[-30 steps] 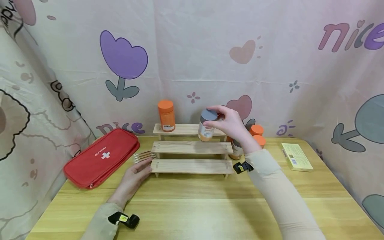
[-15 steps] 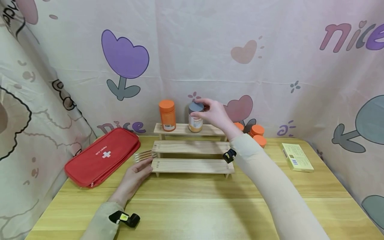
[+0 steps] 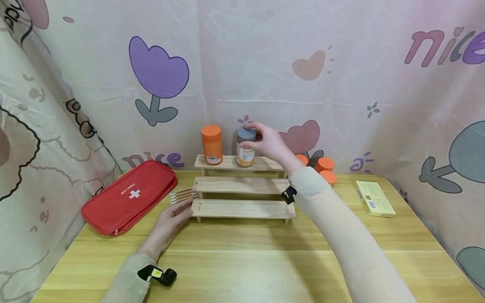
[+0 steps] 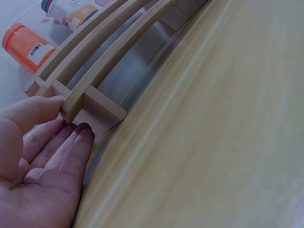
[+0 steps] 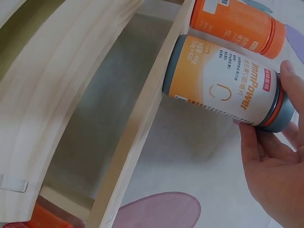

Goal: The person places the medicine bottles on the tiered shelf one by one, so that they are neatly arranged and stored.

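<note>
A three-step wooden display rack stands on the table. My right hand grips a supplement bottle by its grey-blue lid, thumb and fingers on either side. The bottle is upright, its base on the top step, as the right wrist view also shows. An all-orange bottle stands left of it on the same step. My left hand holds the left end of the lowest step; in the left wrist view its thumb lies against the step's end and the fingers are beneath.
A red first aid pouch lies at the left. Cotton swabs lie beside the rack's left end. Several orange-lidded bottles stand behind the right forearm, partly hidden. A pale yellow box lies at the right; a printed curtain hangs behind.
My right hand has carried the grey-lidded bottle left and back, from in front of the top step onto it, nearer the orange bottle. My left hand has stayed at the rack's end.
</note>
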Demonstrator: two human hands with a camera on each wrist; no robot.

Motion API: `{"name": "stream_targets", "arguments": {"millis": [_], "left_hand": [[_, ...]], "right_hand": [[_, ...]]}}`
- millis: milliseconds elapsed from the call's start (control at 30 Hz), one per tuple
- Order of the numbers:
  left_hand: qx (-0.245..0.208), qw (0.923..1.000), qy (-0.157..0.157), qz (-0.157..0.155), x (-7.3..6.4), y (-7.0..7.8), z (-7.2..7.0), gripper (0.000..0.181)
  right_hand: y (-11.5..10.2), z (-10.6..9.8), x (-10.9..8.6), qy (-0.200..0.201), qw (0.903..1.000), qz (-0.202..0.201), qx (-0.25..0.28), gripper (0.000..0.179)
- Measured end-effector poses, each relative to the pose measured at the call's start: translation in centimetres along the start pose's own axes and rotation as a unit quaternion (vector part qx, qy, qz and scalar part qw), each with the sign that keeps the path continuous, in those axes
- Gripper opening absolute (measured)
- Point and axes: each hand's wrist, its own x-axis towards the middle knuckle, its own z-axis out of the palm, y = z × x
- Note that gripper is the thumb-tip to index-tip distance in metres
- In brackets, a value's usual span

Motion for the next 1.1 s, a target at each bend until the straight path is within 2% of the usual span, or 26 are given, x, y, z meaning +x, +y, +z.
{"name": "stream_targets", "arguments": {"millis": [167, 367, 733, 900, 1100], "left_hand": [[-0.004, 1.0, -0.002, -0.001, 0.0, 0.0, 0.3, 0.057], [-0.006, 1.0, -0.004, 0.003, -0.1, 0.1, 0.5, 0.057], [-0.003, 1.0, -0.004, -0.001, -0.1, 0.2, 0.1, 0.058], [0.001, 1.0, -0.002, 0.0, -0.1, 0.1, 0.1, 0.057], [0.001, 1.0, 0.003, -0.003, -0.2, 0.3, 0.2, 0.058]], "right_hand": [[0.4, -0.3, -1.1, -0.004, 0.9999, -0.007, -0.013, 0.068], [1.4, -1.0, -3.5, 0.006, 0.9997, 0.0, -0.022, 0.074], [4.8, -2.1, -8.3, -0.013, 0.9985, -0.002, -0.054, 0.065], [6.2, -2.6, -10.0, -0.003, 0.9956, 0.002, -0.094, 0.056], [7.6, -3.5, -11.3, 0.008, 0.9939, 0.0, -0.11, 0.049]]}}
